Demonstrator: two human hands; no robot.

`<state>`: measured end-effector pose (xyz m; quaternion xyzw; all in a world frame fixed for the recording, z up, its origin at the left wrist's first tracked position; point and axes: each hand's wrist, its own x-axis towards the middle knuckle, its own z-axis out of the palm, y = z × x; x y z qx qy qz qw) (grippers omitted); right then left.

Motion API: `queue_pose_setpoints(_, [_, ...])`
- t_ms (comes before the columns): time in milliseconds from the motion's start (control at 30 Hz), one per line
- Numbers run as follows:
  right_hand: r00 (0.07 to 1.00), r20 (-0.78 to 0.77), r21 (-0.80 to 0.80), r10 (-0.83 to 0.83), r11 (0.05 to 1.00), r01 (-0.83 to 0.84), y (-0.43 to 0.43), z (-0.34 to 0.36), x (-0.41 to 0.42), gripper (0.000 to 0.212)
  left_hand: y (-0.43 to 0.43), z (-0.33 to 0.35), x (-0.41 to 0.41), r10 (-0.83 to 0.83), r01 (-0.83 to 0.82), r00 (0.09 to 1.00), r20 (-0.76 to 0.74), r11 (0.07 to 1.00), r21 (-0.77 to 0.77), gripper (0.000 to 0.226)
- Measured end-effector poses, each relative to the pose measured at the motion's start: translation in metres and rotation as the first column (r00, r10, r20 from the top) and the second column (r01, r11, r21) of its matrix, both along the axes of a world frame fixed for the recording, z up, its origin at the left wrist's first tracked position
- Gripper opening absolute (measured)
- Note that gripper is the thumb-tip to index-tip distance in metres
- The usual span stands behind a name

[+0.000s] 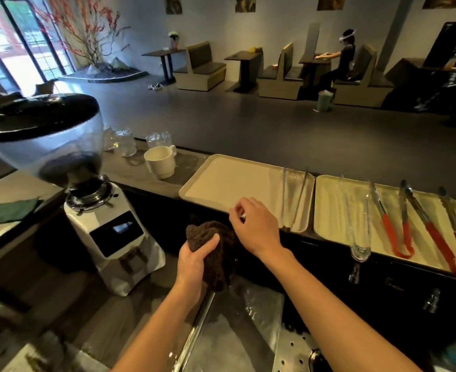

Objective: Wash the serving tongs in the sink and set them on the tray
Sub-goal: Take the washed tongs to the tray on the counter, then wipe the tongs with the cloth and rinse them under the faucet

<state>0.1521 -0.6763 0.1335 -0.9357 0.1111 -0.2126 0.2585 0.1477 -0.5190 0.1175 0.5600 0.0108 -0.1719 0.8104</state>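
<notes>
Tongs [283, 197] of bare steel are lying along the right edge of the left tray [221, 183], out of the sink [237, 331], so washing and setting down are looking finished for this pair. Above the sink's left rim the left hand [192, 261] is gripping a brown cloth [216, 237]. The right hand [259, 229] is hovering at the tray's front edge, fingers loosely curled, apparently holding nothing, though blur is leaving that unsure. Red-handled tongs [390, 232] are resting on the right tray [334, 210]; whether they are awaiting washing is unclear.

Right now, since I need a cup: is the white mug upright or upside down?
Upright: the white mug stands with its open mouth up.
</notes>
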Motion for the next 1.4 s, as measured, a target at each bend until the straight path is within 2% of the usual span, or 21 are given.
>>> queue_pose_setpoints(167, [0.985, -0.034, 0.116, 0.171, 0.979, -0.166, 0.077, -0.023, -0.009, 0.023, 0.069, -0.018, -0.011, 0.136, -0.135, 0.990, -0.036, 0.990, 0.027, 0.016])
queue_pose_setpoints(300, [0.947, -0.078, 0.199, 0.312, 0.936, -0.291, 0.144, -0.044, -0.012, 0.021, 0.138, -0.036, -0.026, 0.248, -0.246, 0.966, -0.071, 0.969, 0.033, 0.026])
queue_pose_setpoints(567, [0.841, -0.145, 0.270, 0.521, 0.839, -0.473, 0.281, -0.069, -0.036, 0.020, 0.267, -0.056, -0.072, 0.495, -0.490, 0.856, -0.149, 0.869, 0.071, 0.017])
queue_pose_setpoints(700, [0.796, -0.158, 0.317, 0.584, 0.794, -0.519, 0.340, -0.078, -0.048, 0.019, 0.317, -0.064, -0.095, 0.605, -0.571, 0.777, -0.174, 0.793, 0.211, 0.019])
queue_pose_setpoints(767, [0.781, -0.206, 0.303, 0.589, 0.798, -0.521, 0.365, -0.086, -0.054, 0.018, 0.340, -0.071, -0.109, 0.638, -0.590, 0.746, -0.189, 0.766, 0.254, 0.033])
queue_pose_setpoints(833, [0.751, -0.292, 0.290, 0.592, 0.803, -0.520, 0.387, -0.097, -0.060, 0.015, 0.363, -0.078, -0.125, 0.647, -0.611, 0.727, -0.232, 0.763, 0.213, 0.056])
queue_pose_setpoints(867, [0.738, -0.332, 0.293, 0.587, 0.808, -0.511, 0.391, -0.104, -0.061, 0.013, 0.370, -0.080, -0.131, 0.637, -0.623, 0.718, -0.282, 0.768, 0.148, 0.055])
queue_pose_setpoints(967, [0.690, -0.456, 0.273, 0.562, 0.826, -0.493, 0.409, -0.127, -0.068, 0.018, 0.393, -0.081, -0.151, 0.593, -0.661, 0.658, -0.464, 0.750, 0.021, 0.026])
queue_pose_setpoints(1033, [0.669, -0.520, 0.230, 0.531, 0.842, -0.488, 0.416, -0.143, -0.072, 0.027, 0.408, -0.088, -0.159, 0.568, -0.680, 0.640, -0.517, 0.732, -0.036, 0.035])
queue_pose_setpoints(1133, [0.647, -0.574, 0.196, 0.502, 0.852, -0.486, 0.428, -0.162, -0.076, 0.035, 0.431, -0.096, -0.166, 0.588, -0.726, 0.589, -0.555, 0.686, -0.045, 0.044])
queue_pose_setpoints(1267, [0.628, -0.665, 0.110, 0.403, 0.885, -0.452, 0.442, -0.186, -0.077, 0.042, 0.454, -0.114, -0.169, 0.559, -0.739, 0.600, -0.573, 0.661, -0.129, 0.064])
queue_pose_setpoints(1400, [0.573, -0.762, -0.030, 0.302, 0.867, -0.497, 0.455, -0.207, -0.068, 0.058, 0.469, -0.130, -0.166, 0.531, -0.756, 0.587, -0.612, 0.630, -0.179, 0.063])
